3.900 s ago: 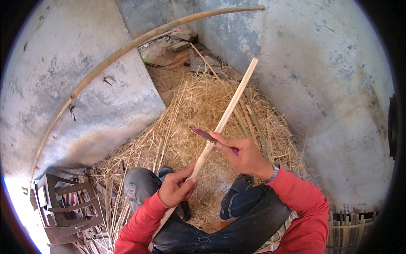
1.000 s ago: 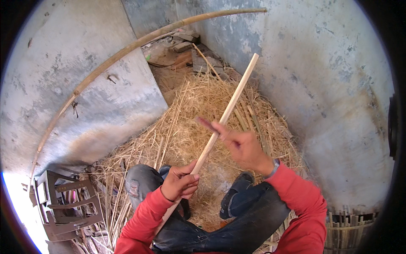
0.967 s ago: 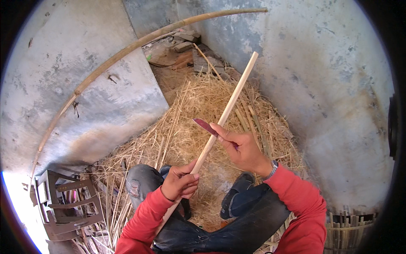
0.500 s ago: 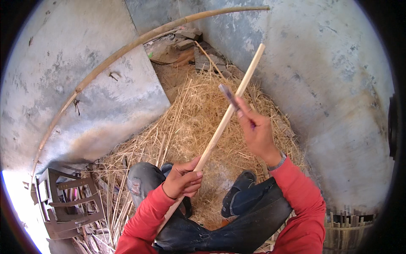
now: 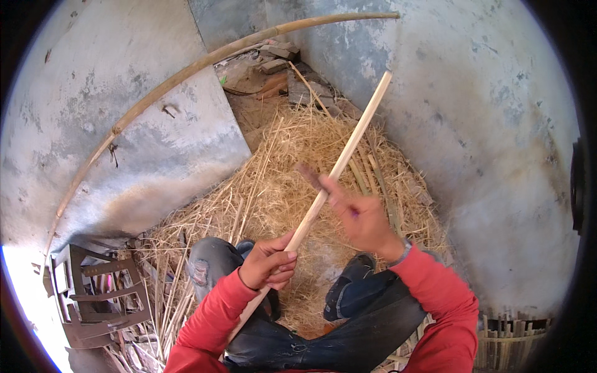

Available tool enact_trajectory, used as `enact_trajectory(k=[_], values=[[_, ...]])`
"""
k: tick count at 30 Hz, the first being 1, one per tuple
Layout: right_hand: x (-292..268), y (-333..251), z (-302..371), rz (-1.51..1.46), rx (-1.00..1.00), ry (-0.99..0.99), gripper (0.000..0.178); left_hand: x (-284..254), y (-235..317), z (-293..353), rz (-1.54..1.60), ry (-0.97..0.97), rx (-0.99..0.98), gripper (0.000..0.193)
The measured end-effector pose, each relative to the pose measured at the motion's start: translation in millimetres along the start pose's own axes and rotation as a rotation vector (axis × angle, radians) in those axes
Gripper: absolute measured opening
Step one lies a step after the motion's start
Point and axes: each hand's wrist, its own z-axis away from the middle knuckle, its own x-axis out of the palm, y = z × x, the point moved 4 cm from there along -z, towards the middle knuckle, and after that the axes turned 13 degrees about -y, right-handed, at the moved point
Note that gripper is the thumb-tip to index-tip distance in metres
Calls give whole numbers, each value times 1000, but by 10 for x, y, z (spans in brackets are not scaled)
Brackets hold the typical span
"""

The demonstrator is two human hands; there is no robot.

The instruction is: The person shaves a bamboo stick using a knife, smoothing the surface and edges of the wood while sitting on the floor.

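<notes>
A long pale wooden stick (image 5: pixel 360 127) slants from my lap up toward the far right. My left hand (image 5: pixel 268 262) is closed around its lower part, thumb on top, above my left knee. Farther up, my right hand (image 5: pixel 360 221) pinches a small flat blade (image 5: pixel 309 175) that lies across the stick and sticks out on its left side. The blade is smeared by motion, so its exact kind and edge cannot be made out. The stick's lower end is hidden by my left forearm.
Shavings (image 5: pixel 286 161) heap on the floor ahead of my legs. A bent bamboo pole (image 5: pixel 168 82) arches along the left wall. At left stands a broken brown frame (image 5: pixel 112 297), with strips beside it. Bricks (image 5: pixel 277 65) lie in the far corner; a slatted basket (image 5: pixel 513 339) sits at lower right.
My right hand with the blade has slid down the stick, toward me and to the left. My left hand keeps its hold in about the same place.
</notes>
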Motion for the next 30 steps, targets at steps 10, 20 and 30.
enact_trajectory(k=[10, 20, 30], values=[[46, -156, 6, -441, 158, -106, 46, -45, 31, -28, -14, 27, 66, 53], [-444, 54, 98, 121, 24, 303, 71, -8, -8, -22, -107, -28, 26, 54], [-393, 17, 7, -26, 90, 328, 72, 86, -57, -26, -311, -57, -30, 55]])
